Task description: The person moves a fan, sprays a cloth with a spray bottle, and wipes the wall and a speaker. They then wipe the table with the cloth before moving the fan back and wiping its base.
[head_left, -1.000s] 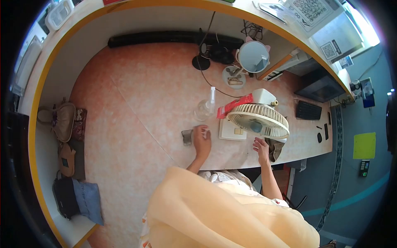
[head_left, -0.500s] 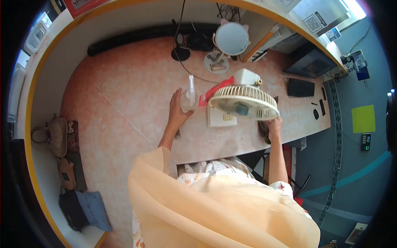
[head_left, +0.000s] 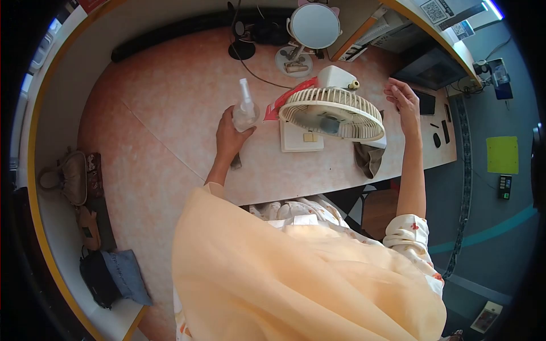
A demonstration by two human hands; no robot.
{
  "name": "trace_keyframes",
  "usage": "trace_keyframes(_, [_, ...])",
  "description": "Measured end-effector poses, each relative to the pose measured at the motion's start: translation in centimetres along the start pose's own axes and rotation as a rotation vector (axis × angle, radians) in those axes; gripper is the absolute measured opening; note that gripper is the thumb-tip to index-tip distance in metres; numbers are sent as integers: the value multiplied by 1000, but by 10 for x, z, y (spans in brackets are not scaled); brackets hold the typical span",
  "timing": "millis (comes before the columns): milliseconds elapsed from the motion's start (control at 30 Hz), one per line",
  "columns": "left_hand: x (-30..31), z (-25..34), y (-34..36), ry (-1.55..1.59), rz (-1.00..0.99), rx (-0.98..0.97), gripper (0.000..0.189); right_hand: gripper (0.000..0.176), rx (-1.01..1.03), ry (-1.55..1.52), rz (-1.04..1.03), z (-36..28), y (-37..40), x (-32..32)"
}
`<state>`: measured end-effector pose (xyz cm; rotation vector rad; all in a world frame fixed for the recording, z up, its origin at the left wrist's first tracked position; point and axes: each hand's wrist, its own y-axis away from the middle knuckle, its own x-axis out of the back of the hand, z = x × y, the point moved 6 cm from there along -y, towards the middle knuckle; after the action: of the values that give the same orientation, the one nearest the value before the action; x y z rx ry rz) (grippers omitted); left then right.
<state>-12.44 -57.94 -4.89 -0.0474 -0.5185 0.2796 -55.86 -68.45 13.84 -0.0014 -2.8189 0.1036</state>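
My left hand (head_left: 230,135) is wrapped around a clear pump bottle (head_left: 247,115) with a white top, held upright at the desk. To its right stands a cream table fan (head_left: 334,113) with a round slatted cage, its face tilted downward. A red packet (head_left: 287,98) sits between the bottle and the fan head. My right hand (head_left: 405,102) is raised to the right of the fan, apart from it, with its fingers loosely stretched out and nothing visible in them. A brown cloth (head_left: 369,158) lies under the fan's right side at the desk edge.
At the back of the pinkish desk (head_left: 165,102) stand a round mirror (head_left: 314,26) and a black stand (head_left: 243,50). A monitor (head_left: 430,69), keyboard (head_left: 425,102) and mouse (head_left: 437,140) are at the right. Bags (head_left: 102,278) fill the left shelf. A cable crosses behind the fan.
My right hand has left the fan's right edge and moved up and to the right. My left hand still holds the bottle. The view has shifted slightly.
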Motion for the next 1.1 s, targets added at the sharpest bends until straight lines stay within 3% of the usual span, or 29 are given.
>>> trace_keyframes(133, [19,-14,5,25,112,62,76,29,-17,-13,15,6,4,1])
trace_keyframes(367, [71,-48,12,47,251,180,77,24,-231,7,63,102,54,-13])
trace_keyframes(433, [87,-59,23,35,287,191,77,22,-198,-45,49,118,79,-29])
trace_keyframes(500, [102,-61,42,52,276,203,78,23,-391,19,103,154,98,-37])
trace_keyframes(633, [121,-52,92,65,232,234,78,26,-494,-51,-64,204,117,-69])
trace_keyframes(933, [109,-67,158,108,298,319,79,25,-553,-288,-182,225,117,-120])
trace_keyframes(1100, [108,-58,172,53,372,309,65,26,-506,-234,-190,226,119,-128])
